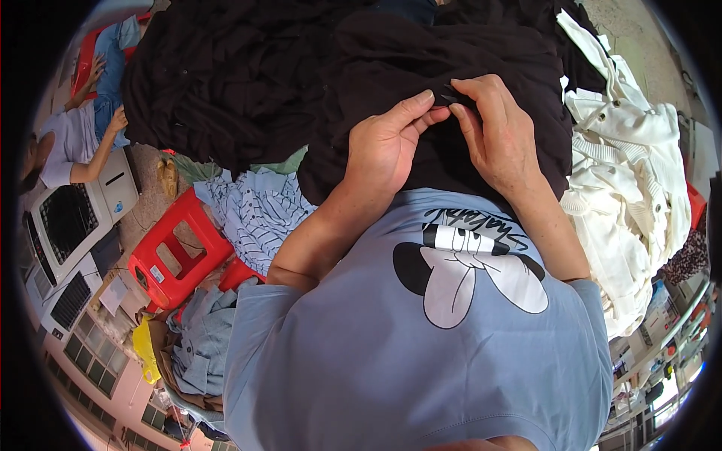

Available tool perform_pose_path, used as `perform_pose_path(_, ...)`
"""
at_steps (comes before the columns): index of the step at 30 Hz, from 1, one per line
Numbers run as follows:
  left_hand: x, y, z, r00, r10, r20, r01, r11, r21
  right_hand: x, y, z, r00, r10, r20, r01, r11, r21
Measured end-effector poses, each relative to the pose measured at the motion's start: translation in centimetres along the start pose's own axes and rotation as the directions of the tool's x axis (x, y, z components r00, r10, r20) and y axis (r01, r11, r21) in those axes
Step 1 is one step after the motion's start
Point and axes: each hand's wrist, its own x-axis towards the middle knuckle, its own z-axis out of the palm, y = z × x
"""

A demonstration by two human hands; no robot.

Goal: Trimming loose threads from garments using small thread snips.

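A black garment (466, 56) of soft, wrinkled cloth lies bunched in front of me and over my lap. Above it my two hands meet, fingertips almost touching. My left hand (383, 146) is closed in a pinch, with thumb and forefinger on a bit of the black cloth. Facing it, my right hand (500, 135) has its thumb and forefinger drawn close together. A small dark pointed piece (449, 98) shows between the fingertips; whether it is a tool's tip or folded cloth is hard to make out.
More black clothing (226, 75) is heaped at the far left. White knit garments (624, 180) pile up at right. Blue patterned cloth (259, 210), a red plastic stool (180, 252) and denim-blue clothes (203, 338) are at left. Beyond, another person (68, 143) handles blue cloth.
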Motion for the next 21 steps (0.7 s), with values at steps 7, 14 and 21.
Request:
perform_pose_path(7, 0.21, -0.26, -0.35, 1.0, -0.003, 0.002, 0.003, 1.0, 0.014, 0.09, 0.08, 0.27, 1.0, -0.002, -0.013, 0.002, 1.0, -0.022)
perform_pose_path(14, 0.23, -0.34, -0.55, 1.0, -0.007, 0.015, 0.007, 1.0, 0.012, -0.01, 0.48, 0.24, 0.999, -0.026, -0.029, 0.025, 0.999, -0.029)
perform_pose_path(21, 0.28, -0.45, -0.59, 1.0, -0.016, 0.003, 0.016, 1.0, 0.002, -0.16, 0.34, 0.02, 1.0, 0.025, -0.015, -0.025, 1.0, 0.002)
